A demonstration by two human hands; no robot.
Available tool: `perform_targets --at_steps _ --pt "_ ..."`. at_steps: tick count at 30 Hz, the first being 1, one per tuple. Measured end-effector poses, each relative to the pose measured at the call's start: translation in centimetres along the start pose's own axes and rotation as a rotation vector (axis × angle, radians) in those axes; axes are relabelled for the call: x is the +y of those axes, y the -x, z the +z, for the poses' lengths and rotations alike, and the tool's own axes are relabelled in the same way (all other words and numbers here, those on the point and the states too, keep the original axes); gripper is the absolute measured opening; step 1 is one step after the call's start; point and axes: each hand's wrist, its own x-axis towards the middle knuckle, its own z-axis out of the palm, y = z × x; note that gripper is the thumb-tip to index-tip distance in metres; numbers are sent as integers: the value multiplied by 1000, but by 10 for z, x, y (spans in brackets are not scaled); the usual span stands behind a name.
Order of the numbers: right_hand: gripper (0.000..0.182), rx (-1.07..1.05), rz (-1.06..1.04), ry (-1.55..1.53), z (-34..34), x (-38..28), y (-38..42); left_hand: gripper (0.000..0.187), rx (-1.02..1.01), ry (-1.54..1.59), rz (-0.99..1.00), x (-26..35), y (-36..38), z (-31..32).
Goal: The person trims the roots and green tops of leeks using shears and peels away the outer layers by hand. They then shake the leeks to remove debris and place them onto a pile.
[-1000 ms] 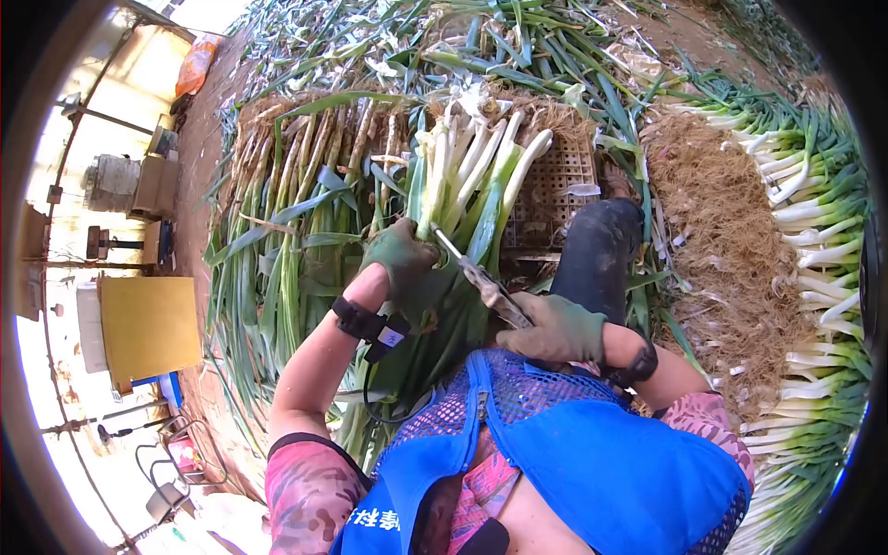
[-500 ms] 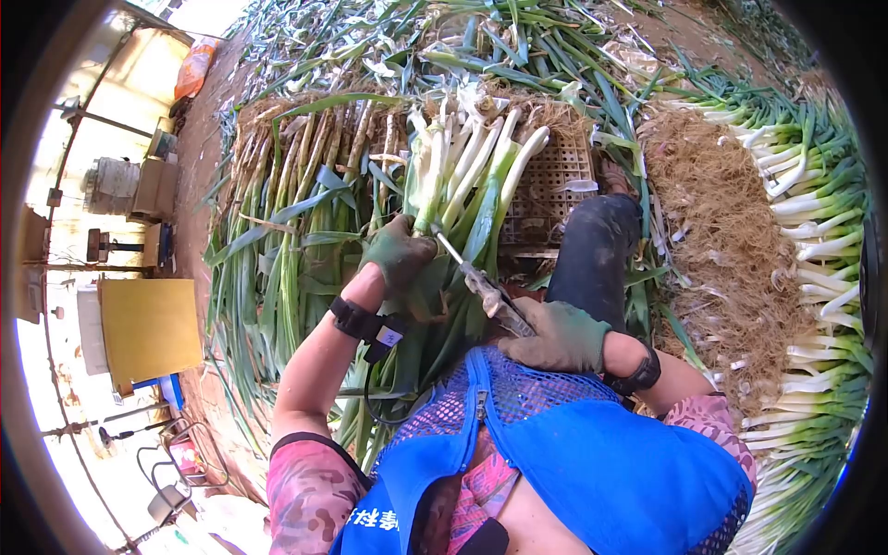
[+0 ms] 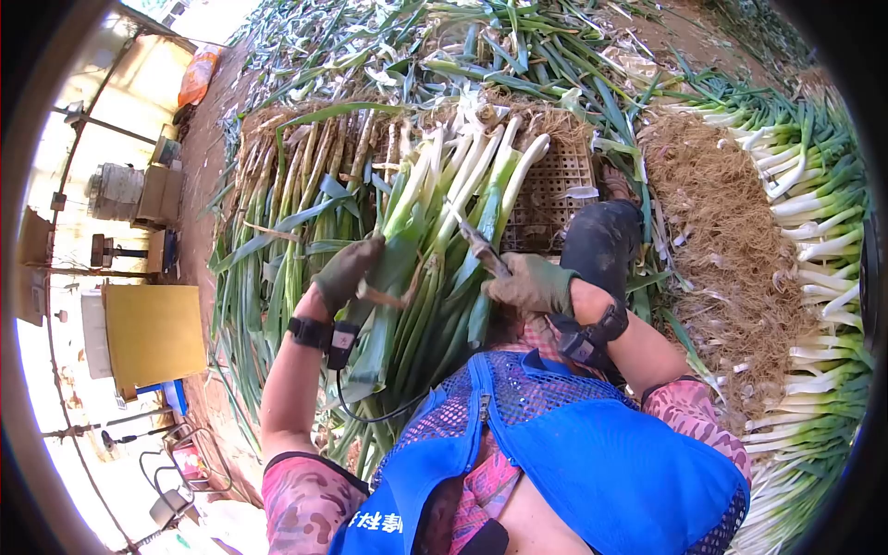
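Note:
My left hand (image 3: pixel 348 274), in a dark work glove, is closed beside the green leaves; what it grips is partly hidden, with a brownish leaf piece (image 3: pixel 381 297) hanging by its fingers. My gloved right hand (image 3: pixel 532 283) is wrapped round a slim tool (image 3: pixel 483 248) with a metal tip, which points up-left at the stalks. Between and beyond the hands, peeled leeks (image 3: pixel 470 176) with white ends lie over the crate. Unpeeled leeks (image 3: pixel 310 185) with brown, dirty stalks lie to the left.
A plastic crate (image 3: pixel 555 190) shows beyond my knee (image 3: pixel 601 250). At the right, a long row of white-stemmed leeks (image 3: pixel 819 250) lies beside a heap of roots (image 3: pixel 717 240). Leaf scraps (image 3: pixel 518 46) cover the ground ahead. Boxes and a yellow board (image 3: pixel 154 335) stand at the left.
My left hand has moved left, away from the white stems, and a brownish piece now shows by it. My right hand and the tool have shifted slightly up; the peeled leeks are more spread.

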Motion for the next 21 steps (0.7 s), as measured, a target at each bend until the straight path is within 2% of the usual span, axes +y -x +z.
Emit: perform_targets --at_steps 1,2,3,5,6,7,9,10,11,12,14,15,16,17,18,20,21 --pt "42 16 50 -35 -5 -6 -1 56 23 71 -121 3 6 7" --pt "45 13 4 -9 -11 4 -20 55 46 142 -245 7 11 13" --pt "47 114 -185 107 -14 15 -51 56 26 -45 -259 15 12 15" --pt "45 153 -209 205 -26 -6 -87 61 -12 -426 -278 32 5 11" --pt "43 63 -23 110 -30 -26 -100 67 -24 -502 -255 33 -4 8" --pt "40 -28 160 18 -35 -46 -112 65 -30 -516 -314 18 -24 -1" --pt "39 5 77 -190 -35 -39 -160 60 74 -422 -296 44 -41 6" --pt "35 -20 13 -156 -43 -15 -213 56 89 -473 -264 39 -62 0" --pt "29 16 61 29 -44 -46 -193 51 104 -524 -231 21 -93 -7" --pt "29 14 55 45 -43 -46 -202 47 117 -573 -201 4 -117 -11" --pt "31 17 95 37 -43 -48 -208 38 192 -485 -353 -16 -151 -6" --pt "33 100 73 -50 -40 -30 -226 33 226 -440 -429 -18 -162 -3" --pt "32 100 39 -47 -40 -27 -227 28 58 -707 -324 -3 -160 -2" --pt "31 100 6 -44 -40 -26 -227 37 265 -302 -386 -70 -190 -9" --pt "31 25 -82 -45 -38 -26 -229 37 332 -387 -389 -72 -194 -5" --pt "31 74 35 -57 -34 -34 -215 38 414 -535 -385 -62 -187 8" --pt "30 96 92 -61 -32 -39 -210 38 430 -596 -379 -34 -170 10"
